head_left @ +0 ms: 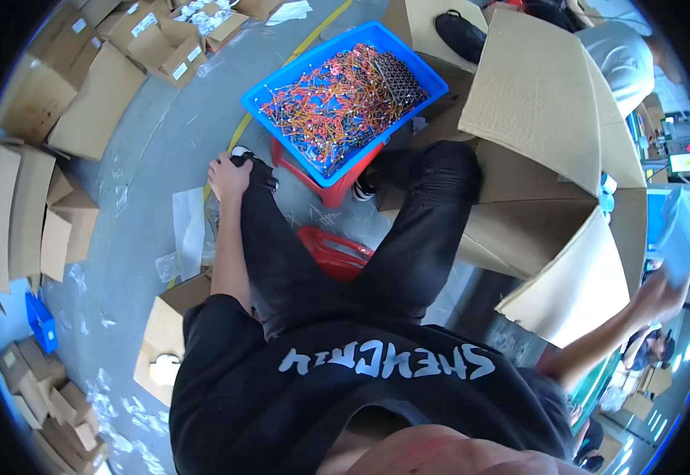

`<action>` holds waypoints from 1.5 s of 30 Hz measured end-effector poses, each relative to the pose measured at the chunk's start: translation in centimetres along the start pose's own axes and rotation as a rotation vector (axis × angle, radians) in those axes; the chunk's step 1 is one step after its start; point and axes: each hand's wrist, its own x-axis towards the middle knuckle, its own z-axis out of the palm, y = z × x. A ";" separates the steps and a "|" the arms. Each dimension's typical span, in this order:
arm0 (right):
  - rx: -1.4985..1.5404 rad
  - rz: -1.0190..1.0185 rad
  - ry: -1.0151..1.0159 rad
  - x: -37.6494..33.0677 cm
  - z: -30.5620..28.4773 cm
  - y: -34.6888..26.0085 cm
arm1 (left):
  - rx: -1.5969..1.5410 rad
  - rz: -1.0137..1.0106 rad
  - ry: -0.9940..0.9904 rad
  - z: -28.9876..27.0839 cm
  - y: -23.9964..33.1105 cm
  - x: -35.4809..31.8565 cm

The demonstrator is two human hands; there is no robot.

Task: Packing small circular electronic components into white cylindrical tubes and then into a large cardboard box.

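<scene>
My left hand [230,176] rests on my left knee, its fingers spread over the black trouser cloth and holding nothing. At the far right, my right arm reaches out to the side. My right hand [660,299] is blurred there, closed at the lower end of a light-blue flat thing [679,241] whose kind I cannot make out. In front of my knees a blue plastic tray [282,156] sits on a red stool [331,192]. Many small orange, red and dark metallic parts [325,103] fill it, with a dark grid-like piece [399,79] at its right end.
A large open cardboard box [535,79] stands by my right leg, flaps spread, with a black bag [460,36] beyond it. Several cardboard boxes [36,214] line the left side. Plastic scraps [107,404] litter the floor. Another person [618,63] sits at upper right.
</scene>
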 end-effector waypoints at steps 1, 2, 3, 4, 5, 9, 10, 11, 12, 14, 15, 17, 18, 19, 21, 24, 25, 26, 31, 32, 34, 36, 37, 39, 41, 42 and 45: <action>0.454 -0.167 0.058 -3.8 -2.0 -1.3 | -0.067 0.015 -0.075 0.5 -0.2 0.9; 0.478 -0.175 0.055 -8.5 -3.4 -9.6 | -0.099 0.025 -0.143 0.4 -0.5 1.3; 0.636 -0.239 -0.122 -11.5 -3.9 -14.5 | -0.062 0.059 -0.098 0.0 0.4 1.7; 0.796 -0.303 -0.307 -13.6 -3.1 -17.4 | -0.018 0.085 -0.052 -0.5 0.7 1.5; 0.986 -0.362 -0.509 -15.9 -1.2 -20.0 | 0.006 0.041 -0.039 -2.3 -1.4 0.1; 1.091 -0.292 -0.632 -19.3 14.2 -31.4 | -0.293 0.359 0.021 -10.9 3.6 -1.5; 1.027 -0.325 -0.655 -20.7 20.1 -33.4 | -0.448 0.468 0.047 -12.8 3.7 -2.4; 0.878 -0.346 -0.763 -21.5 24.9 -35.2 | -0.419 0.460 0.044 -14.5 4.1 -3.1; 0.785 -0.417 -0.827 -22.0 28.8 -36.5 | -0.557 0.516 -0.063 -16.3 4.3 -3.9; 0.540 -0.475 -0.957 -22.1 34.7 -37.7 | -0.683 0.581 -0.180 -18.6 5.9 -4.9; 0.519 -0.450 -0.958 -22.0 39.0 -36.1 | -0.699 0.656 -0.204 -18.9 8.1 -5.2; 0.411 -0.606 -0.930 -21.9 45.2 -33.5 | -0.740 0.784 -0.236 -18.9 11.4 -5.6; 0.442 -0.615 -0.948 -22.9 45.3 -35.2 | -0.719 0.754 -0.238 -18.4 11.3 -5.1; 0.416 -0.671 -1.063 -23.2 45.7 -36.0 | -0.670 0.750 -0.274 -17.6 11.6 -4.3; 0.329 -0.768 -1.294 -23.0 46.9 -35.4 | -0.591 0.767 -0.365 -14.7 13.7 -2.2; 0.510 -0.737 -1.258 -20.7 47.0 -34.9 | -0.318 0.791 -0.496 -8.9 17.1 2.5; 0.592 -0.714 -1.242 -20.5 46.6 -34.3 | -0.314 0.795 -0.524 -6.7 18.3 3.3; 0.600 -0.701 -1.266 -20.2 45.7 -34.1 | -0.159 0.883 -0.534 -4.8 19.1 3.8; 0.847 -0.592 -1.073 -18.1 44.6 -31.4 | 0.061 1.181 -0.526 1.4 25.4 2.7; 0.828 -0.561 -1.086 -18.2 45.4 -30.3 | 0.255 1.121 -0.602 0.9 26.8 2.1; 0.810 -0.551 -1.129 -17.6 46.2 -29.8 | 0.078 1.124 -0.654 -0.3 27.4 2.6; 0.788 -0.531 -1.205 -16.8 46.7 -30.1 | -0.267 1.107 -0.740 -1.7 26.9 3.6; 0.788 -0.531 -1.207 -16.5 46.9 -30.1 | -0.268 1.106 -0.741 -2.5 26.5 4.1; 1.127 -0.486 -1.550 -15.9 45.9 -31.2 | -0.681 0.897 -0.983 -4.6 24.7 5.4; 1.314 -0.450 -1.714 -15.5 43.6 -32.2 | -0.797 0.891 -0.880 -6.2 23.4 6.8; 1.438 -0.230 -1.809 -15.3 41.6 -32.7 | -0.916 0.889 -0.769 -7.0 22.8 7.4; 1.636 0.272 -1.948 -15.1 39.3 -32.8 | -1.042 0.850 -0.746 -7.5 23.1 8.9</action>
